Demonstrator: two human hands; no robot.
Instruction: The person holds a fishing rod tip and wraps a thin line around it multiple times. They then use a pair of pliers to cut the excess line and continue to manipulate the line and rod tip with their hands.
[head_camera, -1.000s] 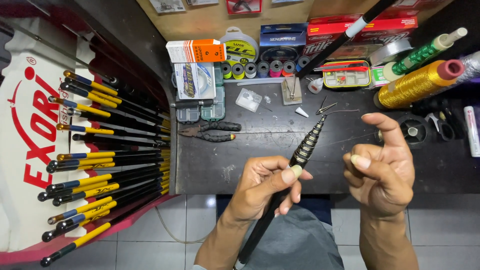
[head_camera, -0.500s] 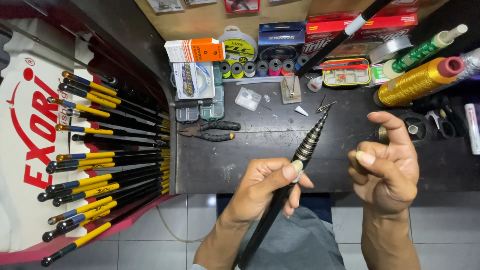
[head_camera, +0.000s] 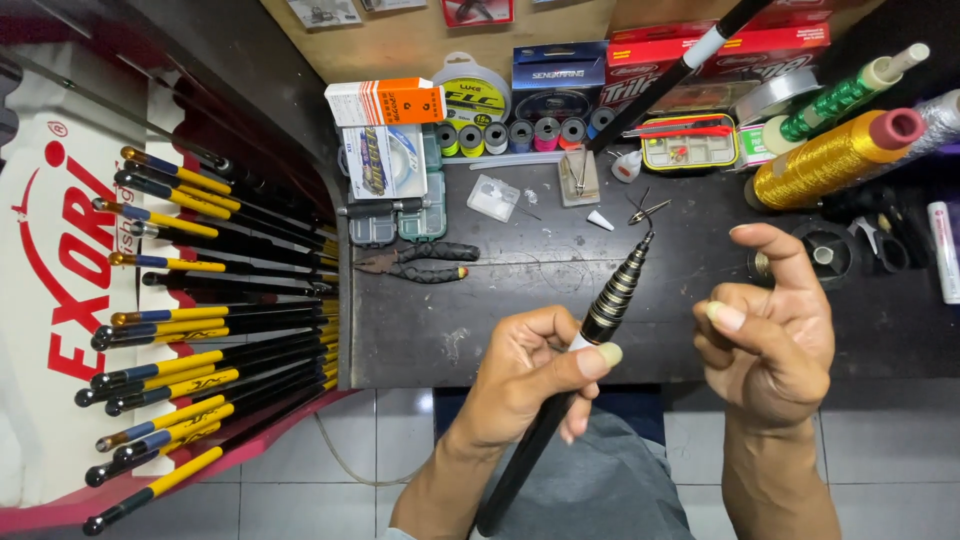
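My left hand (head_camera: 530, 375) grips a black telescopic fishing rod (head_camera: 612, 295) just below its collapsed, ringed tip sections, with the thumb pressed across the shaft. The rod runs diagonally from my lap up over the dark workbench (head_camera: 450, 330). My right hand (head_camera: 770, 335) hovers to the right of the rod tip, apart from it, fingers loosely curled, index finger raised, with nothing visible in it.
Black pliers (head_camera: 415, 262) lie on the bench to the left. Thread spools (head_camera: 520, 133), small tackle boxes (head_camera: 385, 185), a gold thread cone (head_camera: 830, 155) and a green spool (head_camera: 850, 92) line the back. A rack of yellow-and-black rods (head_camera: 200, 330) fills the left side.
My right hand has drifted slightly lower and its fingers have curled a little. The left hand keeps its grip on the rod, which has barely shifted.
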